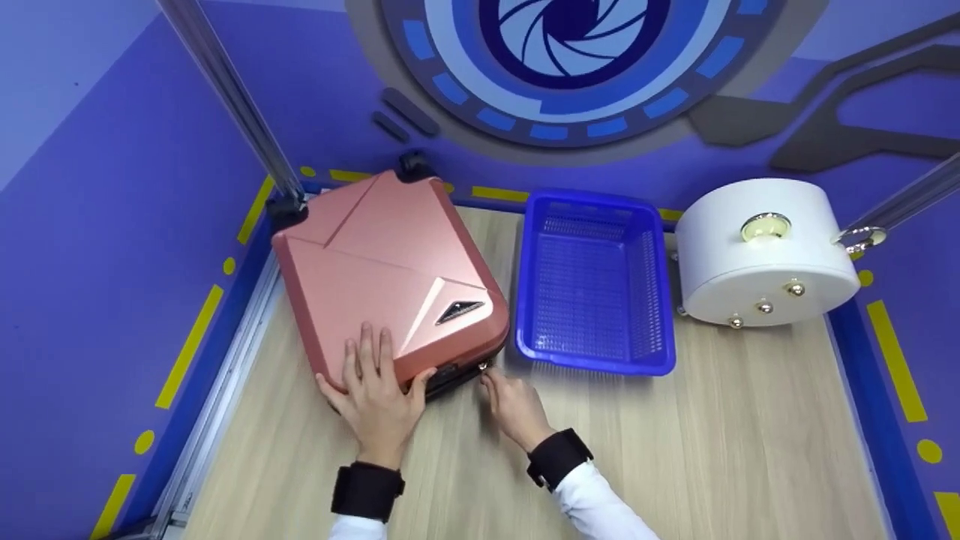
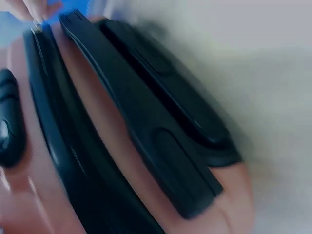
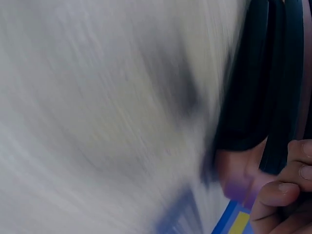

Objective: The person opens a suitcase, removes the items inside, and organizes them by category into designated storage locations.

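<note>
A pink hard-shell suitcase (image 1: 382, 247) lies flat at the left, its wheels toward the back wall. My left hand (image 1: 379, 405) rests on the near left corner of its lid, fingers spread, the thumb over the front edge. At the near right corner, my right hand (image 1: 519, 409) pinches a small zipper pull (image 1: 484, 367) with curled fingers. The left wrist view shows the black zipper (image 2: 53, 92) running up to those fingertips, beside the black carry handle (image 2: 126, 102). Curled right fingers (image 3: 275, 195) appear in the right wrist view; the pull is hidden there.
A blue plastic basket (image 1: 529, 300) stands right of the suitcase, close to its side. Further right is a white round-ended case (image 1: 750, 232) with gold knobs and a ring. Blue walls (image 1: 202, 150) enclose the wooden tabletop (image 1: 720, 435) at the back and sides.
</note>
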{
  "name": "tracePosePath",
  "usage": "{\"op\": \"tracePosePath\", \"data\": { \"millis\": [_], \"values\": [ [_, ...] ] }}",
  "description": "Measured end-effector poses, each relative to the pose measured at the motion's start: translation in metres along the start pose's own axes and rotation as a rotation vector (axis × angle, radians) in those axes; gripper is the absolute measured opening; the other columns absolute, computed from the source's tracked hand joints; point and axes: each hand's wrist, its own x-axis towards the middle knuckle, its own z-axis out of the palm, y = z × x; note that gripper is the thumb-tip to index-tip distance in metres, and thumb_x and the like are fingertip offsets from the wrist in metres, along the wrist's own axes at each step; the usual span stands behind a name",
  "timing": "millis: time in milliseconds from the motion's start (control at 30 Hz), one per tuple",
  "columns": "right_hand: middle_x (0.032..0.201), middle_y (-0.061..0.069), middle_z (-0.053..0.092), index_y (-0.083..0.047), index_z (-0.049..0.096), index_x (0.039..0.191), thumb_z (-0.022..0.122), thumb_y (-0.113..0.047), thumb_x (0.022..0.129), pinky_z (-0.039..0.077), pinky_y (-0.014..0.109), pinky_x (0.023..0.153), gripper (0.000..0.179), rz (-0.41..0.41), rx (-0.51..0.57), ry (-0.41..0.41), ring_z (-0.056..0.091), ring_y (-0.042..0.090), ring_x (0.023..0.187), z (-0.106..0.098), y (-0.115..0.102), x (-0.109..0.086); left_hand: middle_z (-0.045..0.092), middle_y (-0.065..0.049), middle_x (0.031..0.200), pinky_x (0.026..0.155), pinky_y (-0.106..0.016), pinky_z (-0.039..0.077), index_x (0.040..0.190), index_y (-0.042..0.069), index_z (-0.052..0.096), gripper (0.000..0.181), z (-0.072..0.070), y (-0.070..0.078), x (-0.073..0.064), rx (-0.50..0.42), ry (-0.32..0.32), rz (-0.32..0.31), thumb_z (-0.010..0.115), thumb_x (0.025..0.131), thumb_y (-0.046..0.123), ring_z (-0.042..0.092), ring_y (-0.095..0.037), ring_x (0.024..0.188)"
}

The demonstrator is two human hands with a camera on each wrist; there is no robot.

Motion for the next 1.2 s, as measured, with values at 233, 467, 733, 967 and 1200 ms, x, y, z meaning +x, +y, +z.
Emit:
{"op": "tracePosePath", "data": {
  "millis": [233,467,733,967,1200],
  "values": [
    [0.067,0.005,0.07,-0.009,0.063,0.094,0.067,-0.01,0.099,0.053,0.04,0.051,0.007,-0.099,-0.023,-0.021,0.071,0.023,0.059,0.01,-0.011,-0.003,0.042,-0.024,0.158,0.099,-0.09,0.012,0.149,0.001,0.051,0.09,-0.006,0.03,-0.003,-0.013,-0.107,-0.071,0.069,0.084,0.06,0.043,-0.053,0.135],
    [0.071,0.004,0.073,-0.012,0.065,0.096,0.065,-0.017,0.102,0.056,0.043,0.053,0.007,-0.074,-0.017,-0.059,0.073,0.024,0.064,0.007,-0.011,-0.003,0.04,-0.025,0.159,0.101,-0.089,0.012,0.152,0.003,0.05,0.09,-0.022,0.013,0.003,-0.086,-0.261,-0.004,0.076,0.085,0.056,0.036,-0.052,0.14],
    [0.069,0.002,0.071,-0.013,0.065,0.096,0.064,-0.018,0.103,0.056,0.043,0.053,0.008,-0.07,-0.004,-0.084,0.073,0.022,0.064,0.003,-0.006,-0.002,0.035,-0.01,0.164,0.104,-0.089,0.012,0.156,0.022,0.048,0.099,-0.037,-0.044,0.034,-0.246,-0.504,0.192,0.088,0.073,0.058,0.023,-0.045,0.151],
    [0.075,0.003,0.073,-0.013,0.065,0.1,0.06,-0.017,0.105,0.057,0.045,0.056,0.008,-0.062,-0.001,-0.144,0.074,0.025,0.067,-0.001,-0.003,-0.004,0.028,-0.002,0.17,0.092,-0.094,0.019,0.159,0.028,0.043,0.113,-0.03,-0.06,0.04,-0.33,-0.511,0.22,0.091,0.064,0.064,0.011,-0.048,0.156],
    [0.087,0.005,0.077,-0.012,0.067,0.104,0.057,-0.016,0.106,0.059,0.047,0.061,0.011,-0.016,0.016,-0.169,0.075,0.028,0.074,-0.004,-0.005,-0.002,0.036,-0.003,0.167,0.087,-0.09,0.032,0.157,0.025,0.047,0.115,-0.024,-0.055,0.031,-0.253,-0.382,0.204,0.088,0.06,0.069,0.021,-0.046,0.154]
  ]
}}
